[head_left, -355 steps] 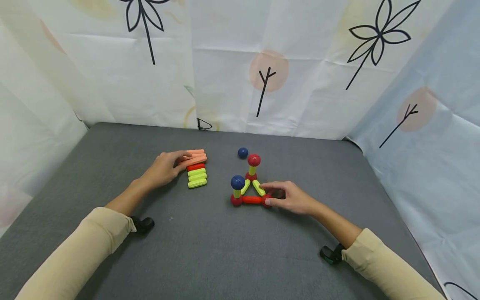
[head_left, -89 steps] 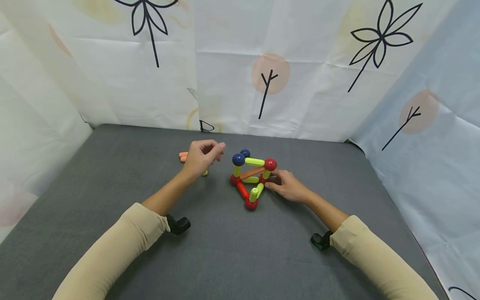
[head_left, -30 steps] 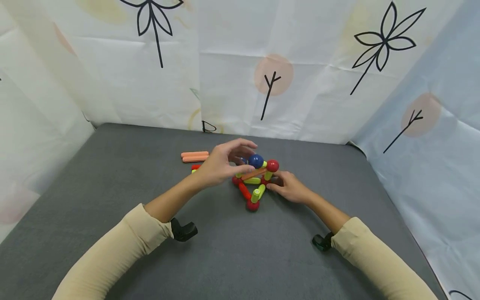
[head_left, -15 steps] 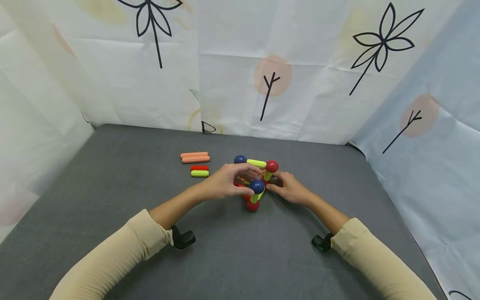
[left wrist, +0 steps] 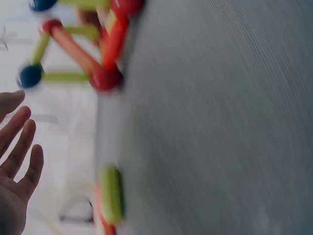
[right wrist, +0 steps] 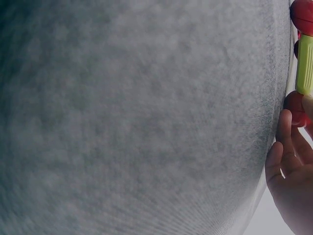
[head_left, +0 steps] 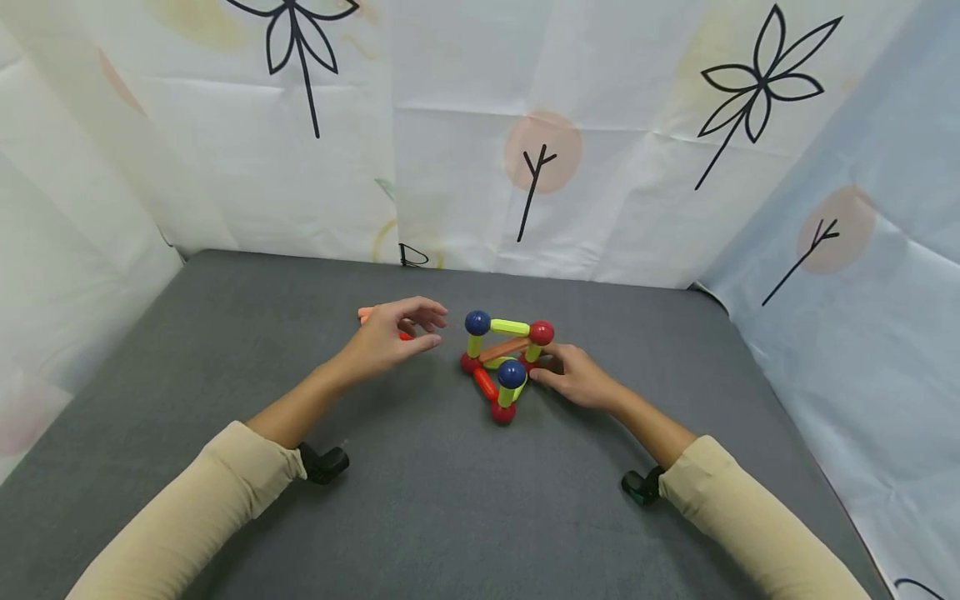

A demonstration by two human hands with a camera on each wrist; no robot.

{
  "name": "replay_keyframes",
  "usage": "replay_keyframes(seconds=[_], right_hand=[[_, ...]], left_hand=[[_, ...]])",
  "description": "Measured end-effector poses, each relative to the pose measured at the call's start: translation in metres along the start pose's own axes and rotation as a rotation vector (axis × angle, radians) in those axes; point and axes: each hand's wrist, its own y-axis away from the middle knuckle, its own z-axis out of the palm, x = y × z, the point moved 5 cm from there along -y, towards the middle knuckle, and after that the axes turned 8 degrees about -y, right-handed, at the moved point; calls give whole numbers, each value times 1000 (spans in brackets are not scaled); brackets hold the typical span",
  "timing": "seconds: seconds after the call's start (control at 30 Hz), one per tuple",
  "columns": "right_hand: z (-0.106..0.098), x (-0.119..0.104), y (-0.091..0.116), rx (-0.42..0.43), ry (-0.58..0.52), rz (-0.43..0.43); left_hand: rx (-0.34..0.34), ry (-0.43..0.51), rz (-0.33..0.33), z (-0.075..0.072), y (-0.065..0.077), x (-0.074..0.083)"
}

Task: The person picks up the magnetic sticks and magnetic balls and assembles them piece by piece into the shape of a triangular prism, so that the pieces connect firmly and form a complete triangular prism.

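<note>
A frame of magnetic balls and sticks stands mid-table, with a red stick (head_left: 485, 383) and a peach stick (head_left: 504, 348) among yellow-green ones. Its front corner has a blue ball (head_left: 512, 373) on an upright yellow-green stick (head_left: 507, 398) above a red ball (head_left: 503, 412). Behind, a yellow-green stick (head_left: 510, 327) joins another blue ball (head_left: 477, 322) to an upper red ball (head_left: 542, 332). My right hand (head_left: 577, 379) pinches the lower right red ball (right wrist: 295, 107) between thumb and fingers. My left hand (head_left: 393, 335) hovers left of the frame, fingers loosely bent, holding nothing.
Loose sticks lie partly hidden behind my left hand: a peach one (head_left: 365, 313), a red one (head_left: 406, 337) and a yellow-green one (left wrist: 112, 194). A patterned white cloth (head_left: 457, 167) hangs along the back edge of the grey table (head_left: 450, 508).
My left hand carried a blue ball onto the front upright stick, let go and drew back left toward the loose sticks. The right hand stayed at its corner over the last second.
</note>
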Motion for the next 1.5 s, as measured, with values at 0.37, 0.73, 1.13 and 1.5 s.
replay_keyframes(seconds=[0.37, 0.73, 1.13, 1.5], right_hand=[[0, 2, 0, -1, -8, 10], [0, 2, 0, 11, -9, 12], [-1, 1, 0, 1, 10, 4], [0, 2, 0, 4, -3, -8]], left_hand=[[-108, -180, -92, -21, 20, -55], [-136, -248, -103, -21, 23, -58], [-9, -214, -204, -34, 20, -76], [8, -377, -213, -41, 15, -90]])
